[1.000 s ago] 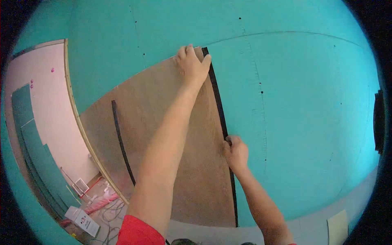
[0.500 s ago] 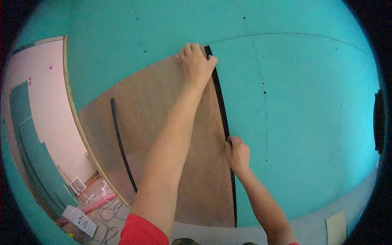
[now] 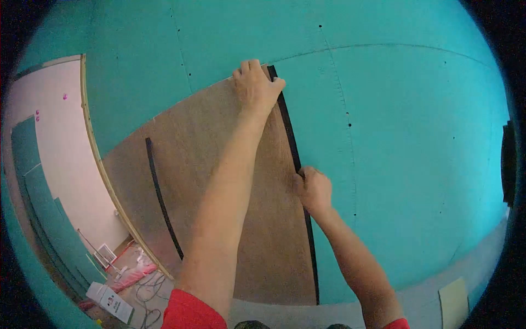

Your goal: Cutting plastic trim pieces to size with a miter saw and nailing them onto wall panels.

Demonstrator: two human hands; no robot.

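A large brown wood-grain panel (image 3: 213, 142) stands upright against the turquoise wall (image 3: 405, 142). Along its right edge runs a black strip (image 3: 289, 131). My left hand (image 3: 256, 88) grips the panel's top right corner, fingers over the top edge and thumb against the strip. Lower down that edge, my right hand (image 3: 315, 189) is closed on the black strip, its fingertips partly hidden. A shorter black strip (image 3: 159, 192) lies on the panel's face, left of my left forearm.
Left of the panel is a doorway with a wooden frame edge (image 3: 90, 126). Through it show a pink bundle (image 3: 134, 277), tangled cables (image 3: 148, 296) and a white box (image 3: 109, 301) on the floor. A pale board (image 3: 453, 304) leans at lower right.
My right hand has slid a little upward along the black strip. My left hand keeps its hold at the top corner, and the view has shifted slightly.
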